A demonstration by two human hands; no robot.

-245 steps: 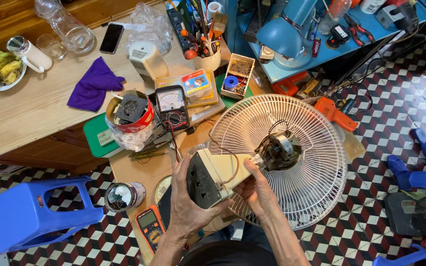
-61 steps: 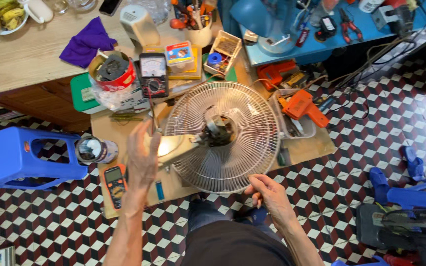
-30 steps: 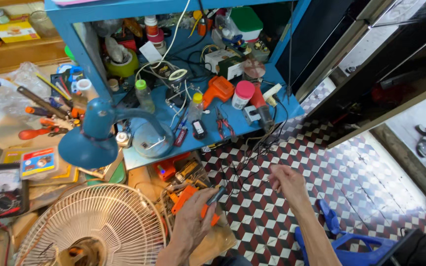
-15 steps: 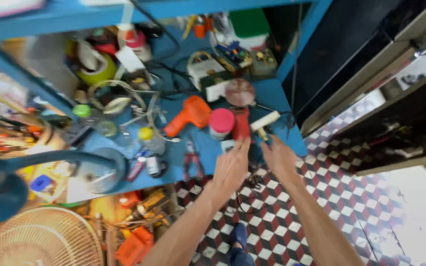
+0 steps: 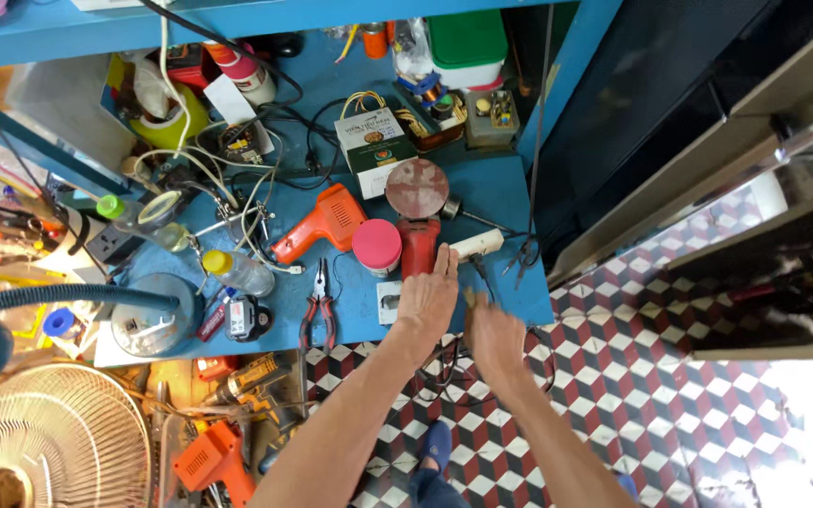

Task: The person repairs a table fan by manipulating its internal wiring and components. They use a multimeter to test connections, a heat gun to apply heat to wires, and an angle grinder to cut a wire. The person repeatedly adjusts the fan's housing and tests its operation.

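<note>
My left hand [image 5: 428, 299] lies flat on the blue shelf [image 5: 510, 198], fingers together, its fingertips touching the base of a red power tool with a round sanding disc [image 5: 418, 209]. My right hand [image 5: 493, 337] hovers at the shelf's front right edge, blurred, beside a white-handled tool [image 5: 475, 246] and black cords. Whether it holds anything I cannot make out. A pink round lid [image 5: 376, 246] sits just left of the red tool.
An orange drill-shaped tool [image 5: 324, 221], red-handled pliers [image 5: 318, 312], a yellow-capped bottle [image 5: 235, 271], a small box [image 5: 372, 143] and tangled wires crowd the shelf. A white fan grille [image 5: 44, 440] and an orange tool [image 5: 209, 461] lie lower left. Checkered floor tiles [image 5: 670, 376] spread to the right.
The view swung from the fan on the low table up to the blue shelf. Both hands left the fan and reached to the shelf; the left has settled by the red tool.
</note>
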